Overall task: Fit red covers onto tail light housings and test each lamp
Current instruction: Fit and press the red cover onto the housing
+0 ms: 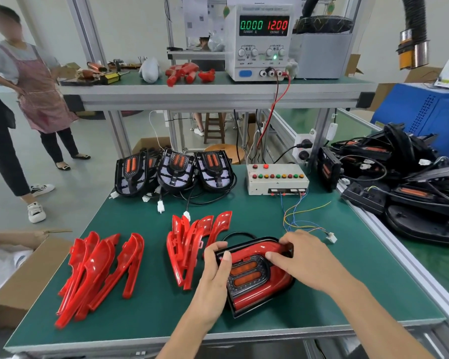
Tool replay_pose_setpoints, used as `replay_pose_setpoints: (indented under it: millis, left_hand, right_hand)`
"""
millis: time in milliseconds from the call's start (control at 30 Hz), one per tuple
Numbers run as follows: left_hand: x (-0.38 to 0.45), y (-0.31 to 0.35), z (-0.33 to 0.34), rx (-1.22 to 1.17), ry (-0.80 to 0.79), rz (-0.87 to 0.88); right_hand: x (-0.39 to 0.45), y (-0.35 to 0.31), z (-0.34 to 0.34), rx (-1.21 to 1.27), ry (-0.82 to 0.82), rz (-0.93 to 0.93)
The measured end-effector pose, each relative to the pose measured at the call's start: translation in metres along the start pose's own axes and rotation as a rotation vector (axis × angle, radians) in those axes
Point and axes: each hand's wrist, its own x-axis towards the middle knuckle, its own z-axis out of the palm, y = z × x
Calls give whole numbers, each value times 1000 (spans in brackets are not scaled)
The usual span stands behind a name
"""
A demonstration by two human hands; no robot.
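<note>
A black tail light housing [259, 301] lies on the green mat near the front edge, with a red cover [254, 248] seated on it and two orange lamps in its middle. My left hand [217, 265] grips the housing's left end, thumb on top. My right hand [298, 255] grips the cover's upper right end, thumb on the red plastic. Two piles of loose red covers [101, 270] [192, 242] lie to the left. Three uncovered housings [175, 172] stand in a row at the back. The test box [276, 178] with coloured buttons sits at the back right; its wired plug [331, 237] lies loose.
A power supply [259, 42] on the upper shelf reads 0.000 A and 12.00 V. A heap of black housings [405, 177] fills the bench to the right. A cardboard box [24, 278] stands at the left. A person in an apron [34, 86] stands beyond the bench.
</note>
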Motion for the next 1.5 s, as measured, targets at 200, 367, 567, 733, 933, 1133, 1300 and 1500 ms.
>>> replay_pose_setpoints:
  millis: [200, 367, 567, 733, 933, 1133, 1300, 1500]
  left_hand:
    - [0, -1, 0, 20, 3, 14]
    - [0, 1, 1, 2, -8, 9]
    - [0, -1, 1, -2, -9, 5]
    - [1, -1, -1, -29, -18, -20]
    - [2, 1, 2, -75, 34, -28]
    - [2, 2, 3, -103, 63, -36]
    - [2, 3, 3, -119, 60, -48]
    - [1, 5, 5, -29, 46, -38]
  right_hand:
    - [2, 3, 1, 201, -21, 73]
    - [-2, 6, 5, 271, 12, 124]
    - [-4, 4, 4, 213, 45, 62]
    - [-5, 10, -1, 106, 54, -123]
    - [-6, 17, 2, 228, 193, -142]
    - [-6, 15, 14, 149, 211, -146]
    - [-8, 10, 24, 124, 252, -158]
    - [-11, 9, 32, 106, 265, -142]
